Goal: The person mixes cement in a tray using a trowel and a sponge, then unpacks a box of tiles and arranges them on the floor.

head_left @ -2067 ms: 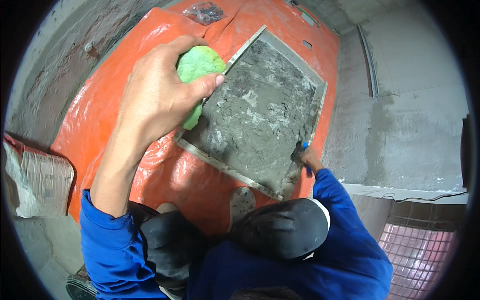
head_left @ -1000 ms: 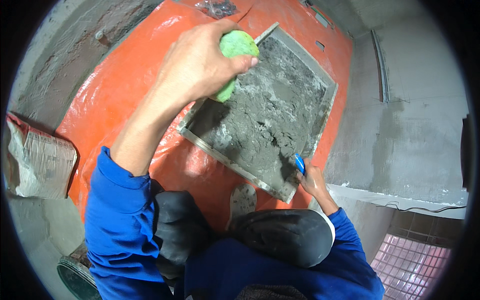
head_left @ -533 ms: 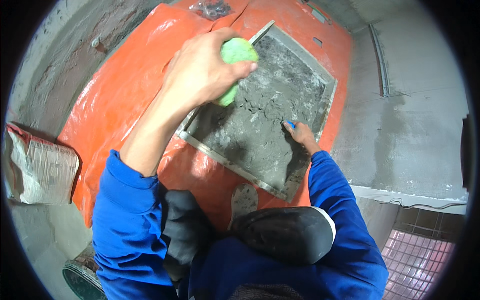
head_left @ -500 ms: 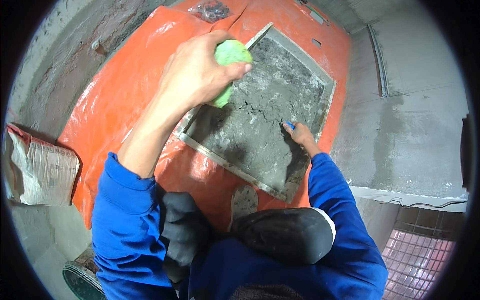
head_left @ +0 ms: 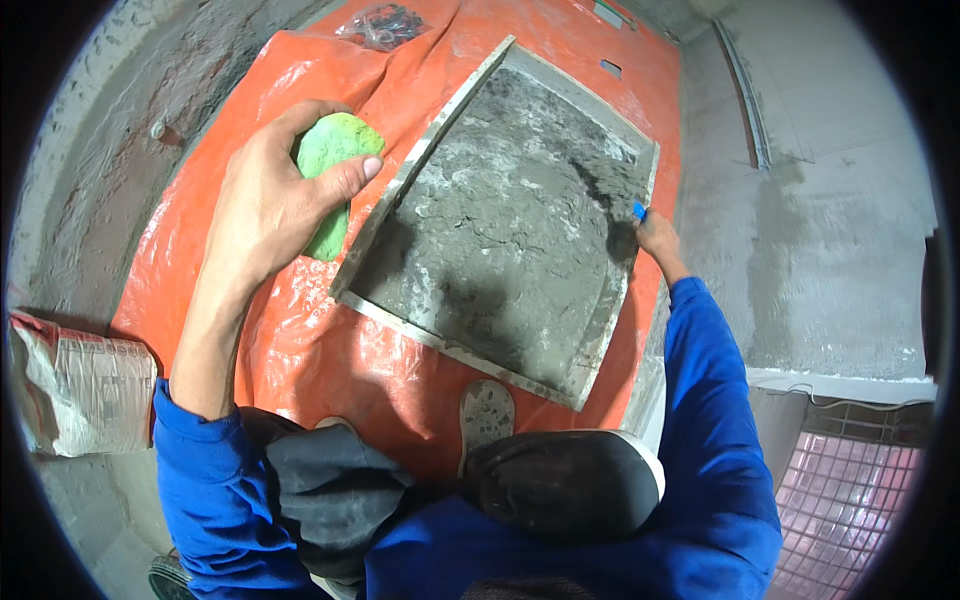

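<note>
My left hand (head_left: 262, 195) is raised over the orange sheet, left of a shallow mortar tray (head_left: 425, 337). Its fingers and thumb are closed round a green sponge (head_left: 330, 150). On the right, my right hand (head_left: 658, 238) grips a blue-handled trowel (head_left: 639, 211) at the tray's right side. Only the blue end of the handle shows clearly; the blade is hard to tell from the mortar. Grey wet mortar (head_left: 500, 220) spreads over the tray, rough and cracked in the middle, with dark shadows on it.
An orange plastic sheet (head_left: 200, 250) lies under the tray. A paper sack (head_left: 95, 385) stands at the left. A clear bag of small dark things (head_left: 385, 27) lies at the far edge. A grey plastered wall (head_left: 840, 240) rises on the right, beside a metal grid (head_left: 850, 500).
My left hand has moved left with the sponge, off the tray and over the sheet. My right hand has moved right and slightly farther away with the trowel, from the mortar to the tray's side.
</note>
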A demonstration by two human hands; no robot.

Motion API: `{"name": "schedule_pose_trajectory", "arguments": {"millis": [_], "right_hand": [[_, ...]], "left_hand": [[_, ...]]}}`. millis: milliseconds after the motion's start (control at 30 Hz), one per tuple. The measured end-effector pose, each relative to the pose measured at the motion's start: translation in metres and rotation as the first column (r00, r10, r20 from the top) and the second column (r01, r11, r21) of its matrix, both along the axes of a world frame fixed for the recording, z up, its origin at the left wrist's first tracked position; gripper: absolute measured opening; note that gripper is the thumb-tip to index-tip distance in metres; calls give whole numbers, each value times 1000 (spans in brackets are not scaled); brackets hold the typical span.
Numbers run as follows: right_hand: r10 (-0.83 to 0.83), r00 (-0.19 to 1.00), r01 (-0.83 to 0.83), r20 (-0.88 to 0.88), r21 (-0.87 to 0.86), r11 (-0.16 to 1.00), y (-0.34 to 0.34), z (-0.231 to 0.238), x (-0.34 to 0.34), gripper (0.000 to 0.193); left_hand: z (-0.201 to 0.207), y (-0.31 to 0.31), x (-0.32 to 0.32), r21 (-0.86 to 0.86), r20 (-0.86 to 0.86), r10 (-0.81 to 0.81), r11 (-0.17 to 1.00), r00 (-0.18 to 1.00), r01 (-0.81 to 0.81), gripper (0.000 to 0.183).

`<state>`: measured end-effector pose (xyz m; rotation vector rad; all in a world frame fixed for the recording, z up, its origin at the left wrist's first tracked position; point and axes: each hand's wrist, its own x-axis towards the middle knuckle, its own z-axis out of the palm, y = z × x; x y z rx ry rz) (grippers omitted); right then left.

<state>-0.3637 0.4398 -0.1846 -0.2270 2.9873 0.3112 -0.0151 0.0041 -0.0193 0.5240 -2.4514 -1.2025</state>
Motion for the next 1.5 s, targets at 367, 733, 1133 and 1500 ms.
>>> {"name": "schedule_pose_trajectory", "arguments": {"millis": [367, 733, 1133, 1500], "right_hand": [[39, 929, 41, 369, -206, 978, -17, -60, 87, 35], [214, 957, -122, 194, -402, 907, 16, -48, 76, 29], [396, 892, -358, 217, -194, 913, -106, -73, -112, 38], [673, 640, -623, 371, -262, 737, -103, -40, 49, 31]], "left_hand": [[3, -7, -10, 81, -22, 9, 997, 1000, -7, 49], [-16, -15, -5, 38, 5, -31, 999, 999, 31, 48], [19, -68, 152, -18, 323, 502, 851, 802, -525, 58], [17, -34, 103, 28, 204, 369, 924, 907, -382, 54]]}}
